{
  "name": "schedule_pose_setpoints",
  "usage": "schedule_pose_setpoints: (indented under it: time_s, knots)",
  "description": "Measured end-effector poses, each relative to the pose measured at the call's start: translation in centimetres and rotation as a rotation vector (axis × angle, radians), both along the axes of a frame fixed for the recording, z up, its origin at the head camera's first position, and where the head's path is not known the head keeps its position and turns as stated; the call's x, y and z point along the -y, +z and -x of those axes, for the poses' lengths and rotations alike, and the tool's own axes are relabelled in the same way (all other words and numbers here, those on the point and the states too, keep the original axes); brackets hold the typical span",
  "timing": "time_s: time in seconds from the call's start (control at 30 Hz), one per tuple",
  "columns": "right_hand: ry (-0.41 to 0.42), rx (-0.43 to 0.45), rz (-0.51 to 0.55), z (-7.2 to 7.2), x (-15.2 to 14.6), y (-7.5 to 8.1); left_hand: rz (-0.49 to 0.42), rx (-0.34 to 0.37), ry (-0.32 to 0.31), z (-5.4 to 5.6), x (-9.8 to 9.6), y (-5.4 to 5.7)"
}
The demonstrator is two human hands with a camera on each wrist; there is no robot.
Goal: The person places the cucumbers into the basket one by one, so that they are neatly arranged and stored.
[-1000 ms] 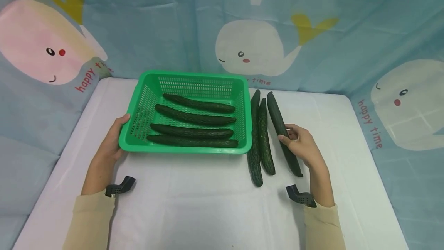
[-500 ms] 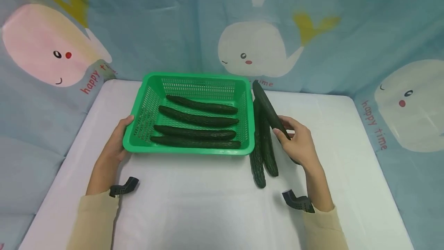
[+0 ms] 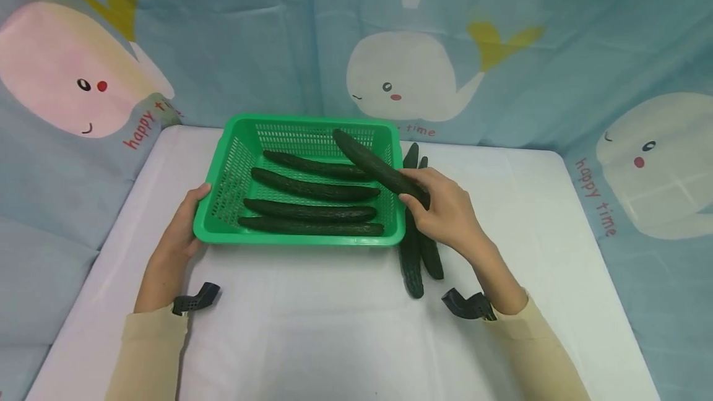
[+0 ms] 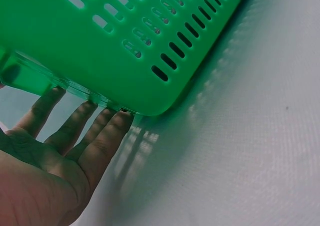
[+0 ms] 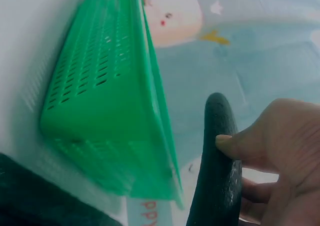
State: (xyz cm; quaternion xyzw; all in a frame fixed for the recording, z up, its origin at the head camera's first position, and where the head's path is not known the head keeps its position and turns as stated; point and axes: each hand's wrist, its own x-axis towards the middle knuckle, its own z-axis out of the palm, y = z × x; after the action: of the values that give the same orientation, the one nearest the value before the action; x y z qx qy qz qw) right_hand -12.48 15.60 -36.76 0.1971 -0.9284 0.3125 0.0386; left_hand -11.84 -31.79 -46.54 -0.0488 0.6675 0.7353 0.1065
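One held cucumber (image 3: 367,159), right fingers: pinched toward its near end, thumb (image 5: 227,142) laid across one side, other fingers curled round the opposite side.
Right hand (image 3: 445,209): grips that cucumber over the right end of the green basket (image 3: 295,241); slants it across the rim, far tip above the inside, near end partly hidden by the fingers; contact with rim or contents, cannot tell.
Slip risk: perhaps a swing or drop of the long free end, from so off-centre a hold.
Rim risk: possibly a knock or scrape against the right rim, from too low a pass.
Left hand (image 3: 179,228): holds the basket's left end, fingers nearly straight, fingertips (image 4: 127,115) under the rim.
Basket risk: likely a skid or tilt, from a push at the right end with too loose a left hold.
Basket cucumbers (image 3: 314,189): four, lying lengthwise, front pair close together, back pair apart.
Pile risk: maybe a roll or crossed landing, from release at the present slant.
Table cucumbers (image 3: 412,265): two, side by side just right of the basket, partly covered by the right hand in the head view.
Sweep risk: perhaps a nudge to this pair, from a low wrist.
White tablecloth (image 3: 306,339): spreads beneath everything, up to a whale-printed curtain (image 3: 267,67).
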Motion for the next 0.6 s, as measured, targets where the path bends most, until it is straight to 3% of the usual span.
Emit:
schedule_pose_setpoints:
  time_s: [0.4,0.6]
  knots:
    - [0.168,-0.038,-0.126,1.9,4.9,2.1,0.009,0.031,0.027,-0.3,-0.4,-0.4]
    - [0.212,-0.026,-0.144,2.8,7.4,2.8,0.021,0.032,0.017,0.1,0.0,0.2]
